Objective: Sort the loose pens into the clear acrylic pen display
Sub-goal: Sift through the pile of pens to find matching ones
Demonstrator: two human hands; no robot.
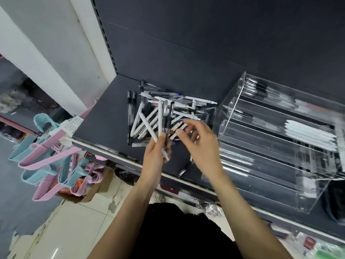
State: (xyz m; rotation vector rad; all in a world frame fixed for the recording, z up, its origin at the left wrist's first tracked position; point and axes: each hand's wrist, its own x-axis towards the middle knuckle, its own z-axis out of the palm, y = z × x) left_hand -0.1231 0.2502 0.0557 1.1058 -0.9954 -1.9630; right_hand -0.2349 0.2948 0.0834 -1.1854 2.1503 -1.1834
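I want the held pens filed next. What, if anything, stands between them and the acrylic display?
Only the right hand, which hovers open between the bunch of pens gripped by the left hand and the clear acrylic display. Nothing else on the shelf lies across that path.

1. The shelf [104, 116] carries a heap of loose pens [168, 111] at its left-centre and the pen display [276, 146] to the right of the heap.
2. Pens lie in the display's rear compartments [308, 136]; its front compartments are too blurred to judge.
3. The left hand [155, 152] holds a bunch of pens [164, 118] upright at the shelf's front edge, before the heap.
4. The right hand [199, 144] is just right of the left hand, between the heap and the display.
5. Hangers [46, 152] hang below and left of the shelf.
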